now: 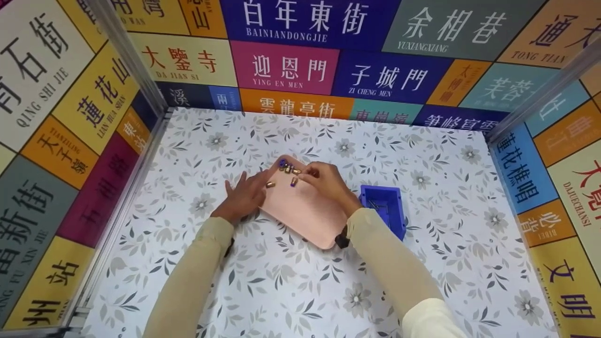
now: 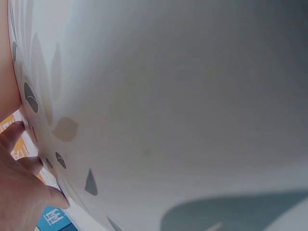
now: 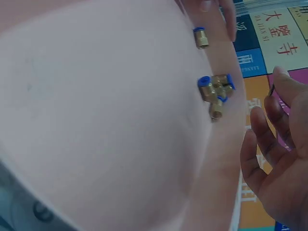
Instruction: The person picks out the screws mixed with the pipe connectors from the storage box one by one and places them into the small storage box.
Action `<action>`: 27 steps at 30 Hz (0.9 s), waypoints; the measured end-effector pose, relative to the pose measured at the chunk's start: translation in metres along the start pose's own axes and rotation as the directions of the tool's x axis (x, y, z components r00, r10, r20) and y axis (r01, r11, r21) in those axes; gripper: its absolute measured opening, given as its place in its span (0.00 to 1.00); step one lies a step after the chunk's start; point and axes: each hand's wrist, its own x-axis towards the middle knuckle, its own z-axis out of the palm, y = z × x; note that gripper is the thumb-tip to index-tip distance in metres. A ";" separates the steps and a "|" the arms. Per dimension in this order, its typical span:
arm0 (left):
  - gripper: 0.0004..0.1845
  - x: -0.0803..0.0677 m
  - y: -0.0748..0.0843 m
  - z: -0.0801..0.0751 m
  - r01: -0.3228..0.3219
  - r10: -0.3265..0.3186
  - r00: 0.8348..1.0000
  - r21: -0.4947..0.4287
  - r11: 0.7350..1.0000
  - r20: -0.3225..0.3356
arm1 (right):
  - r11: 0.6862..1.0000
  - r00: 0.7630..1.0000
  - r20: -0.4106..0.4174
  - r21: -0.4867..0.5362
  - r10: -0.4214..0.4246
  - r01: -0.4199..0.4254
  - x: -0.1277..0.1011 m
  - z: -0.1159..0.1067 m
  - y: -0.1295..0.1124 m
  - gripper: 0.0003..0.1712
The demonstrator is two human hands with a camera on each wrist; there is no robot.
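A pink tray (image 1: 305, 211) lies on the flower-patterned table. Several small brass fittings with blue ends (image 1: 287, 167) sit near its far corner, and they show as a cluster (image 3: 215, 89) in the right wrist view. One more fitting (image 1: 270, 184) lies by the left edge. My left hand (image 1: 244, 195) lies flat on the table with straight fingers (image 2: 19, 192), touching the tray's left edge. My right hand (image 1: 315, 178) hovers over the tray beside a fitting (image 1: 294, 180). Its fingers (image 3: 269, 139) are curled, and the index fingertip seems to pinch a small dark piece (image 3: 271, 90).
A blue bin (image 1: 398, 220) stands just right of the tray, beside my right forearm, with thin dark pieces inside. Walls covered in coloured signs close off the table on the left, back and right. The patterned tablecloth (image 1: 291, 291) stretches toward me.
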 end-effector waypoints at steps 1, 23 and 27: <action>0.30 0.000 0.000 0.000 0.000 0.000 1.000 -0.003 1.000 -0.001 | 1.000 1.000 -0.007 -0.010 -0.010 0.010 -0.001 -0.003 -0.001 0.06; 0.31 0.001 -0.001 0.001 0.047 -0.046 0.999 -0.056 0.997 0.022 | 0.959 0.978 -0.082 -0.226 -0.192 0.169 -0.046 -0.083 -0.001 0.09; 0.31 0.001 -0.001 0.000 0.045 -0.043 0.999 -0.049 0.998 0.024 | 0.954 0.978 -0.106 -0.261 -0.182 0.149 -0.055 -0.097 0.003 0.10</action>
